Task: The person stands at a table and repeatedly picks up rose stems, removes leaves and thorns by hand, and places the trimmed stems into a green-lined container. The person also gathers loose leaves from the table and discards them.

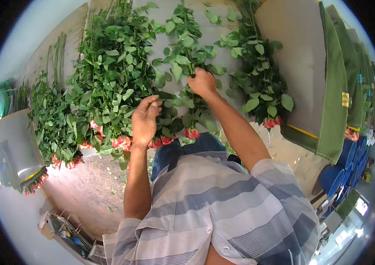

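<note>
My right hand (pixel 203 82) is closed around a leafy rose stem (pixel 190 54) over the grey tabletop (pixel 167 36). This stem runs towards me, and a red rose bloom (pixel 192 133) shows at the near edge in line with it. My left hand (pixel 145 122) is raised over the near edge of a thick pile of roses (pixel 118 66), its fingers loosely bent and nothing visible in them. More red blooms (pixel 161 141) stick out past the table edge beside my left wrist. Leaves partly cover the stems below both hands.
Another rose bunch (pixel 257 66) lies on the right, next to an upright grey panel (pixel 293 59) edged with green cloth (pixel 331 86). Shorter roses (pixel 52 122) lie far left. Blue buckets (pixel 331 180) stand at right. Fallen leaves dot the floor (pixel 91 185).
</note>
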`<state>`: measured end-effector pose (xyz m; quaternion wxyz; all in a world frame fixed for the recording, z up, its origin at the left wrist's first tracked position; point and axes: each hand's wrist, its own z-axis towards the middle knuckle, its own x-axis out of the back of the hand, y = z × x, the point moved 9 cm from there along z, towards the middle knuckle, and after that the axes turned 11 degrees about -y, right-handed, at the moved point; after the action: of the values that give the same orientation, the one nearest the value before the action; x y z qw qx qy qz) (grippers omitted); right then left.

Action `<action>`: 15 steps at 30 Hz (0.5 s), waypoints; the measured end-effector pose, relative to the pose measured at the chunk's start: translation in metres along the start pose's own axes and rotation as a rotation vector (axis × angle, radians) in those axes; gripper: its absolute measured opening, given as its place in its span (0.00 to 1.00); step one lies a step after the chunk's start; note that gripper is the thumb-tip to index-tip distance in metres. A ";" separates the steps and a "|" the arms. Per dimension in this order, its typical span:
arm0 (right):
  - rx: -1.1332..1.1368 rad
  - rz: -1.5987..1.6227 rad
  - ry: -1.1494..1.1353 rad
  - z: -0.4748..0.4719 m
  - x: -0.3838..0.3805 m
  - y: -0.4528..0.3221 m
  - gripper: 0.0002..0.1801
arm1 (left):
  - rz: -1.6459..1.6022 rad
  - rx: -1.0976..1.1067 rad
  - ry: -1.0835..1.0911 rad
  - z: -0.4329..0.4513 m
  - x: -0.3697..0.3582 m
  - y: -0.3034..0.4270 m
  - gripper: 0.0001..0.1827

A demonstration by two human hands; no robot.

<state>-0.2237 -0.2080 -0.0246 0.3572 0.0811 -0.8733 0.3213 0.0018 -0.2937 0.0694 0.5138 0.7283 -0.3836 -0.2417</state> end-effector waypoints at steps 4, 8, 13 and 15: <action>0.325 0.511 -0.001 -0.032 0.011 -0.029 0.12 | 0.412 -0.084 0.023 -0.006 -0.020 0.017 0.18; 0.432 0.725 -0.046 -0.071 0.029 -0.084 0.10 | 0.495 -0.108 -0.042 -0.011 -0.028 0.049 0.24; 0.631 0.824 -0.124 -0.111 0.014 -0.212 0.09 | 0.539 0.008 0.093 -0.054 0.042 0.081 0.24; 0.764 0.740 -0.197 -0.117 -0.015 -0.266 0.13 | 0.489 -0.137 0.287 -0.081 0.096 0.097 0.18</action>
<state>-0.0470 -0.3446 0.1626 0.0814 -0.0781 -0.6938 0.7113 0.0889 -0.3431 0.1928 0.6539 0.6045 -0.4539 -0.0305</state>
